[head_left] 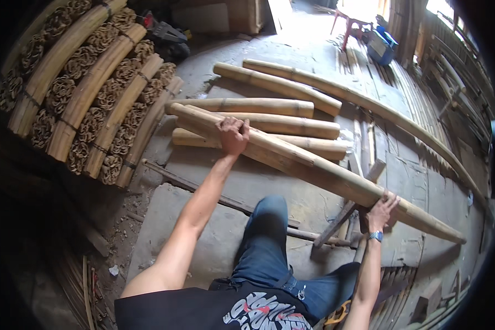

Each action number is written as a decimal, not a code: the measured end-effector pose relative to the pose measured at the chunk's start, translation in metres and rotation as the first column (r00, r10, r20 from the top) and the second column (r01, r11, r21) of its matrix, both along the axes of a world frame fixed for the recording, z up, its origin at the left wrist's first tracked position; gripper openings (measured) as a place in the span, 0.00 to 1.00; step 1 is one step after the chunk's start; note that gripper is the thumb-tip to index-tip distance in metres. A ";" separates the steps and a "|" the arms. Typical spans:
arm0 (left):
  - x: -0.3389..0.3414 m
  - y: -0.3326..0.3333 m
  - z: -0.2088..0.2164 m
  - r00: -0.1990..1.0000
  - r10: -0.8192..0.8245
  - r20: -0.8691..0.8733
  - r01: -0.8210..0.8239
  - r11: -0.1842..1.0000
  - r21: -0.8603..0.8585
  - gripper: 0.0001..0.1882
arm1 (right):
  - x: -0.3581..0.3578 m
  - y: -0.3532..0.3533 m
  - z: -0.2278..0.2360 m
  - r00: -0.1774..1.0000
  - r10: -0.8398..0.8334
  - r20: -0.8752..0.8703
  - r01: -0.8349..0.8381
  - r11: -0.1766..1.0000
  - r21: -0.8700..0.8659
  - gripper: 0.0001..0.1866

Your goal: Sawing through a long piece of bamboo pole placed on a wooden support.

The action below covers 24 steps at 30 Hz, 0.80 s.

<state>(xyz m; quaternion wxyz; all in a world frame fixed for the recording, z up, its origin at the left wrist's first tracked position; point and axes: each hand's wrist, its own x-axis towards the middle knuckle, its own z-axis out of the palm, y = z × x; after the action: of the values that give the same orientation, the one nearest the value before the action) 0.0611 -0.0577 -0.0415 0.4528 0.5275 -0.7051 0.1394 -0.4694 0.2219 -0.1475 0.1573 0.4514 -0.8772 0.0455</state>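
We hold a bamboo pole (335,179), our left hand (234,135) curled over it near one end, our right hand (381,212) across it toward the other, a watch (375,236) on that wrist. Shorter bamboo lengths (269,106) lie beyond; stacked bamboo (100,82) rises to our left.

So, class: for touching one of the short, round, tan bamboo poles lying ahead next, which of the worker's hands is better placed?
Probably the left hand: it grips the long, tan bamboo pole right beside the short poles, while the right hand holds it farther from them.
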 end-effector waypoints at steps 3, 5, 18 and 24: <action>-0.015 0.020 0.011 0.998 -0.038 0.045 0.032 0.992 0.119 0.23 | 0.011 -0.001 0.008 0.998 -0.049 -0.032 0.051 0.996 0.078 0.64; -0.020 0.039 0.019 0.970 0.123 0.207 -0.120 0.992 -0.028 0.40 | 0.025 -0.010 0.019 0.999 -0.007 -0.044 0.012 0.995 0.100 0.60; -0.198 0.116 0.026 0.522 -0.582 0.623 0.254 0.803 0.539 0.58 | 0.014 -0.004 0.015 0.998 0.059 -0.007 -0.059 0.998 0.011 0.45; -0.225 0.108 -0.021 0.490 -0.560 0.668 0.353 0.828 0.435 0.49 | 0.027 -0.005 0.027 0.994 0.029 0.102 -0.036 0.998 0.060 0.54</action>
<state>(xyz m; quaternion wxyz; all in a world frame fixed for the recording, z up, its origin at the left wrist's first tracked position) -0.1640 0.0502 -0.0626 0.0582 0.2576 -0.9544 0.1391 -0.4424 0.2173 -0.1209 0.0979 0.4674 -0.8775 0.0437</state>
